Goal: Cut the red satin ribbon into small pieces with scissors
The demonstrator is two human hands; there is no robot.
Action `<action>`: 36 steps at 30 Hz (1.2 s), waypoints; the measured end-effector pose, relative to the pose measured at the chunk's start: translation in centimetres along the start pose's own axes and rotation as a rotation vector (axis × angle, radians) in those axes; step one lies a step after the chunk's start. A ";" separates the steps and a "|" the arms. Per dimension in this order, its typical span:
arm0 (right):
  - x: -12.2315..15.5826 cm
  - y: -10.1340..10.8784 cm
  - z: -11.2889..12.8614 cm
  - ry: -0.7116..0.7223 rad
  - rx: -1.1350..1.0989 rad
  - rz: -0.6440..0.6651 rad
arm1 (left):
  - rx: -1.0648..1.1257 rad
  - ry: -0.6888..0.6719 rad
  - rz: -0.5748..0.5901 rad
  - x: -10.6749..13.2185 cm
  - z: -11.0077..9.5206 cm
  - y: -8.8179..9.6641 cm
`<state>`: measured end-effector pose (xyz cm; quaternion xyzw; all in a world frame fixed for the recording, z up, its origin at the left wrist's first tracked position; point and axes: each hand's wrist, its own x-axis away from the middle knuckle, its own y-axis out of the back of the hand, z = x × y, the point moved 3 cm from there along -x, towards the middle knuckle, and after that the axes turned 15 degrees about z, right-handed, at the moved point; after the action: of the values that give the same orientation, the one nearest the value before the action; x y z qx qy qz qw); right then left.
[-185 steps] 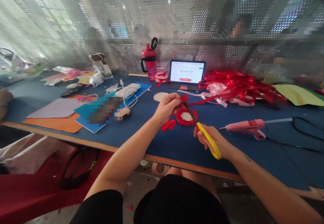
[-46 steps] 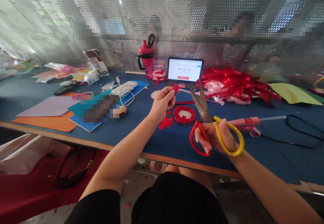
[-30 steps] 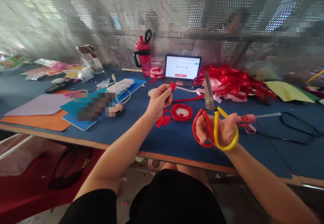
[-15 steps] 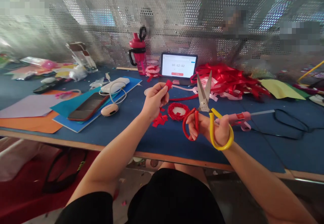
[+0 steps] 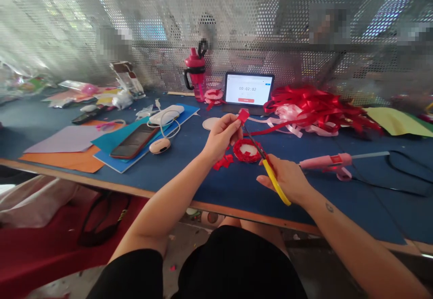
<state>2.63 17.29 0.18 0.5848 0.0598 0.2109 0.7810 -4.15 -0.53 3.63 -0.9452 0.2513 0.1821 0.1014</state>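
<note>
My left hand pinches a small folded piece of red ribbon and holds it up above the blue table. My right hand grips the scissors by their yellow and red handles. The blades point up and left, and their tips touch the ribbon piece. Just behind the blades a round red ribbon rosette with a white centre lies on the table. Several cut red ribbon bits lie beside my left wrist.
A pink glue gun with a black cord lies to the right. A heap of red and pink ribbon, a tablet and a red bottle stand at the back. Coloured paper sheets, a phone and a white mouse lie on the left.
My right hand has turned the scissors from upright to slanting left and brought the blades to the ribbon piece. My left hand has raised the piece slightly.
</note>
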 end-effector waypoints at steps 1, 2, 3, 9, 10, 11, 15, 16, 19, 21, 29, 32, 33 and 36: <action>0.0 -0.1 0.0 -0.003 0.000 -0.001 | -0.001 0.005 -0.001 0.0 0.1 0.0; 0.0 -0.1 0.0 -0.008 0.000 -0.001 | 0.000 0.012 0.002 0.0 0.1 0.1; 0.0 -0.2 0.0 -0.014 0.003 0.000 | 0.005 0.022 0.008 0.1 0.2 0.1; 0.0 -0.2 0.0 -0.014 0.033 -0.048 | 0.012 0.051 0.035 0.2 0.3 0.0; 0.1 -0.2 0.0 -0.020 0.036 -0.057 | 0.012 0.055 0.032 0.2 0.3 0.0; 0.0 -0.2 0.0 -0.028 0.037 -0.062 | 0.012 0.059 0.028 0.2 0.3 0.0; 0.0 0.0 0.1 -0.048 0.004 -0.063 | 0.015 0.062 0.028 0.2 0.3 0.1; 0.0 0.1 0.2 -0.041 -0.023 -0.056 | 0.015 0.061 0.034 0.2 0.3 0.1; 0.0 0.3 0.3 0.017 -0.138 0.006 | 0.011 0.059 0.055 0.2 0.3 -0.1; 0.0 0.4 0.4 0.066 -0.203 0.046 | 0.007 0.057 0.059 0.2 0.1 -0.3; 0.0 -0.7 -0.2 0.251 -0.512 0.052 | -0.018 0.080 0.088 0.3 0.5 -0.5; 0.0 -1.2 -0.4 0.290 -0.613 0.057 | -0.022 0.077 0.093 0.3 0.7 -0.5; 0.0 -1.3 -0.4 0.305 -0.650 0.062 | -0.026 0.076 0.094 0.4 0.7 -0.5; 0.1 -1.4 -0.2 0.331 -0.735 0.079 | -0.036 0.081 0.091 0.4 0.7 -0.6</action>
<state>3.02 17.24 -1.18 0.2267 0.0828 0.3396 0.9091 -3.77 0.03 2.86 -0.9410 0.2948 0.1529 0.0658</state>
